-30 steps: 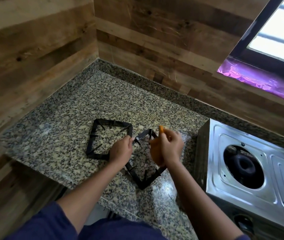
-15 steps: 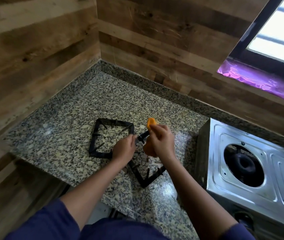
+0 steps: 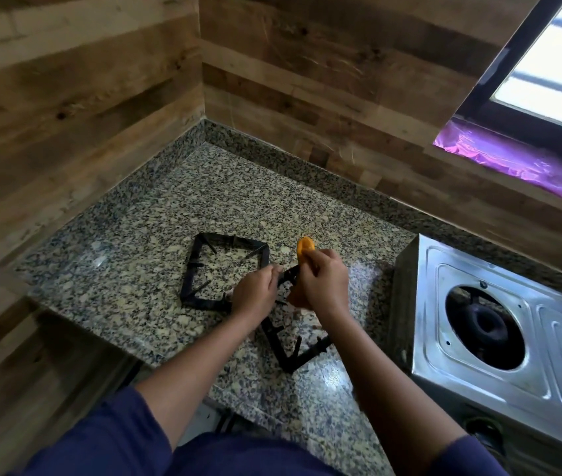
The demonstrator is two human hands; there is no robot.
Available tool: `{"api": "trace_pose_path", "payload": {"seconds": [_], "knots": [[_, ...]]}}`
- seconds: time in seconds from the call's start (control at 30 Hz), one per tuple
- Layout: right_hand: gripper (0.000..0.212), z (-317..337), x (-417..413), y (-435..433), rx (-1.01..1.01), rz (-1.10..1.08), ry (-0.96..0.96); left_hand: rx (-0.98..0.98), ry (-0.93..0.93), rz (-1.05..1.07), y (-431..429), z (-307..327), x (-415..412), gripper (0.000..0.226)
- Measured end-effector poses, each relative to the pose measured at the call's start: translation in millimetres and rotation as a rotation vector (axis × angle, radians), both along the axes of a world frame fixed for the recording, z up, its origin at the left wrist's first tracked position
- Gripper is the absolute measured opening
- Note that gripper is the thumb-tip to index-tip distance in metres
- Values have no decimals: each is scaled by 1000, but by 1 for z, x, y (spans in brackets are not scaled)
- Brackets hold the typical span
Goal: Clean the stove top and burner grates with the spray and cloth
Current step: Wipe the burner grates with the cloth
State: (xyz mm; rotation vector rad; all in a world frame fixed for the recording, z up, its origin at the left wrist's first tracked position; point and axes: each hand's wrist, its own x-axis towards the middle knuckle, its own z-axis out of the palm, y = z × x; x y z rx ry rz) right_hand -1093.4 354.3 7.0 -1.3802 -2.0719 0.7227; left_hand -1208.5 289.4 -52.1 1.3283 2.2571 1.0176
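Two black square burner grates lie on the granite counter point(image 3: 128, 262). The far grate point(image 3: 194, 269) lies flat. The near grate point(image 3: 288, 355) is partly hidden under my hands. My left hand point(image 3: 255, 297) grips its upper bar. My right hand point(image 3: 324, 283) holds an orange cloth point(image 3: 305, 249) bunched against the same bar, just right of my left hand. The steel stove top point(image 3: 478, 269) stands at the right with its burner point(image 3: 485, 324) bare. No spray bottle is in view.
Wood-panelled walls point(image 3: 66, 97) close the counter at the left and back. A window point(image 3: 554, 70) with a purple sheet point(image 3: 513, 159) on its sill is at the upper right. The counter's front edge runs by my arms.
My right hand has slid the orange cloth up and left along the grate bar, closer to my left hand. The left hand keeps its grip.
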Motion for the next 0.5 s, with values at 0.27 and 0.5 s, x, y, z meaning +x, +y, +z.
{"api": "trace_pose_path", "payload": {"seconds": [0.27,0.5], "knots": [[20,-11,14,-15,-76,-3,-165,-53,-16,38,-6,-3,-1,41],[26,-4,3,-7,11,48,58,-51,-30,-13,-2,3,0,41]]}}
